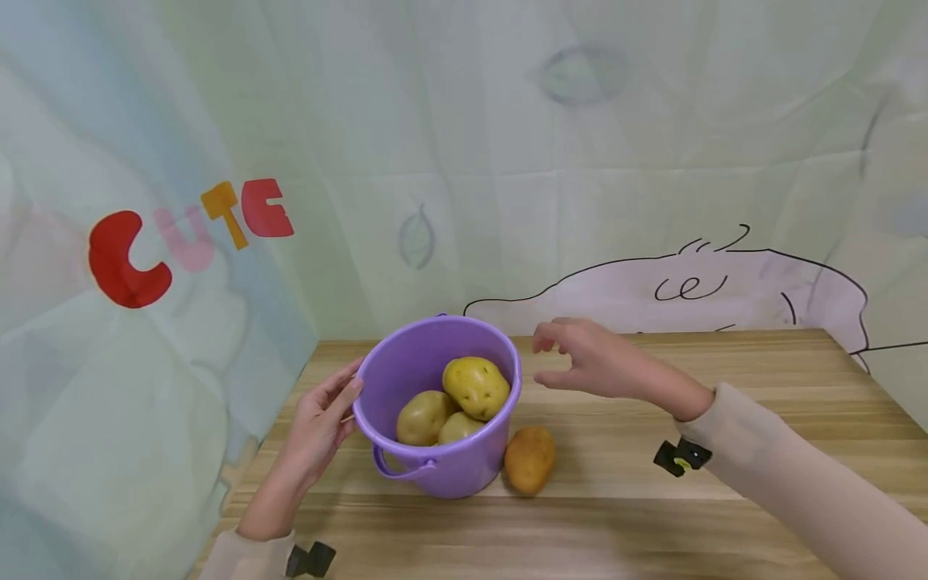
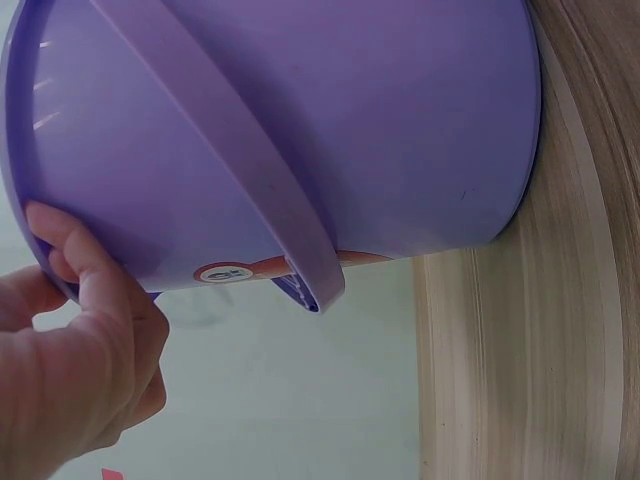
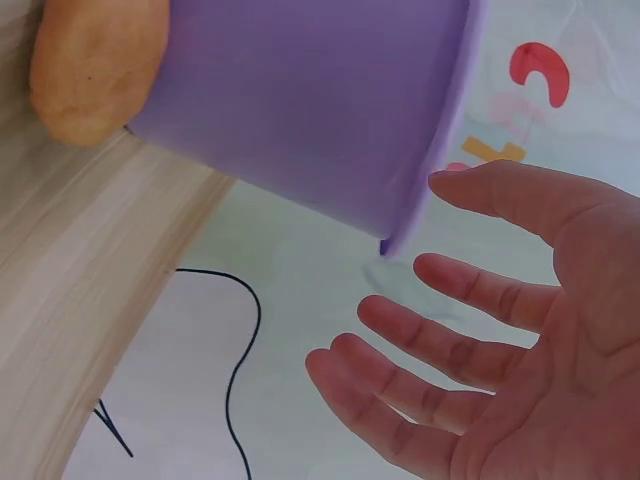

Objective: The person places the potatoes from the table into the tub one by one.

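Note:
A purple bucket [image 1: 464, 467] stands on the wooden table, its mouth facing the head camera. Inside it lie a bright yellow potato [image 1: 475, 387] and two paler potatoes, one at the left [image 1: 424, 417]; the potatoes overlap, and anything beneath them is hidden. My left hand [image 1: 319, 423] pinches the bucket's left rim, which the left wrist view also shows by the fingers [image 2: 80, 250]. To the right of the bucket, my right hand [image 1: 590, 358] hovers apart from it with loosely bent fingers and holds nothing. A browner potato [image 1: 530, 461] lies on the table against the bucket's right side.
The wooden table [image 1: 652, 515] runs back to a printed cloth backdrop [image 1: 580, 161] with a line drawing and the letters CUTE on its left part. The bucket's purple handle [image 2: 240, 150] hangs down along its near side.

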`<state>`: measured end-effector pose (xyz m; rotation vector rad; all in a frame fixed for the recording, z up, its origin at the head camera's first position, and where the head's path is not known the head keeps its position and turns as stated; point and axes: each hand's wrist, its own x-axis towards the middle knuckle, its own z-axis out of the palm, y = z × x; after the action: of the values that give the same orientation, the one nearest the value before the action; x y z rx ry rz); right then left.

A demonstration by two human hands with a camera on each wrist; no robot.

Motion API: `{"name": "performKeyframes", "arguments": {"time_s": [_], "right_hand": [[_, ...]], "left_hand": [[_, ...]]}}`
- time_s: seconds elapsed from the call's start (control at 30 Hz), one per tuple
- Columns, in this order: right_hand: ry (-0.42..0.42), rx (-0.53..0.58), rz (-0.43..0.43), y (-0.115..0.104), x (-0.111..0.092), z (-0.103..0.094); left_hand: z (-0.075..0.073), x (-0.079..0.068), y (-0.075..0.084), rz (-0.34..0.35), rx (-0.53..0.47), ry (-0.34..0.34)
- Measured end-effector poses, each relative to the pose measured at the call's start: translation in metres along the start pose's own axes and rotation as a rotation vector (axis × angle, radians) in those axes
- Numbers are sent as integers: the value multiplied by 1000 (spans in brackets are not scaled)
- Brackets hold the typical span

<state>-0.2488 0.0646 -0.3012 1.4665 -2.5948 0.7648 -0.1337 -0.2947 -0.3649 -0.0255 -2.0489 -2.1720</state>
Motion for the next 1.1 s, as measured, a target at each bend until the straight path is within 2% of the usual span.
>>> {"name": "performKeyframes", "arguments": {"time_s": [0.53,0.7,0.9,1.1], "right_hand": [[-133,-2,25,13,-10,31],[-187,26,72,13,-14,46],[-224,63,66,12,-18,66],[-263,29,71,10,-18,82]], "left_hand": [[2,2,2,-13,16,8],[2,2,2,-15,22,-1],[2,2,2,-16,18,11],[1,1,1,-4,9,17]]}}
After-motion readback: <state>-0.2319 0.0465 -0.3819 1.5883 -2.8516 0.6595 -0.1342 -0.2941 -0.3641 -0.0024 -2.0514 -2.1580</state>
